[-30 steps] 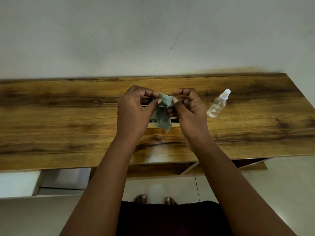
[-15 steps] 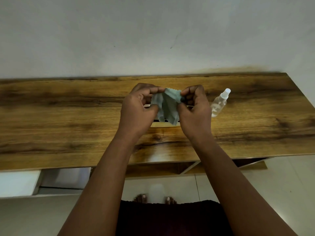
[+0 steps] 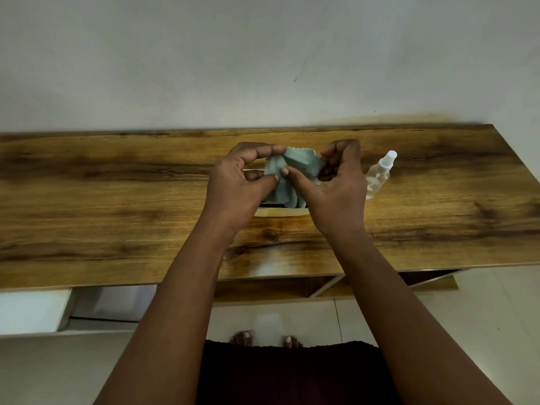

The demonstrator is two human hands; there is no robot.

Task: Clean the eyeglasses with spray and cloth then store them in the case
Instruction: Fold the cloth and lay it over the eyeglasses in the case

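Cloth (image 3: 293, 171) pinched by your left hand (image 3: 236, 182) and right hand (image 3: 336, 185), probably wrapping a lens; eyeglasses mostly hidden.

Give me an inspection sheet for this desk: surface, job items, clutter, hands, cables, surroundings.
Surface: wooden desk with dark grain, set against a wall.
Job's things: grey-green cloth held above the desk; clear spray bottle lying on the desk, right of the hands; light-coloured case under the hands, mostly hidden; eyeglasses barely visible behind the cloth.
Clutter: nothing seen.
Hands: left hand and right hand both pinch the cloth.
Cables: nothing seen.
Surroundings: pale wall behind; light floor below; the person's bare toes show under the desk edge.
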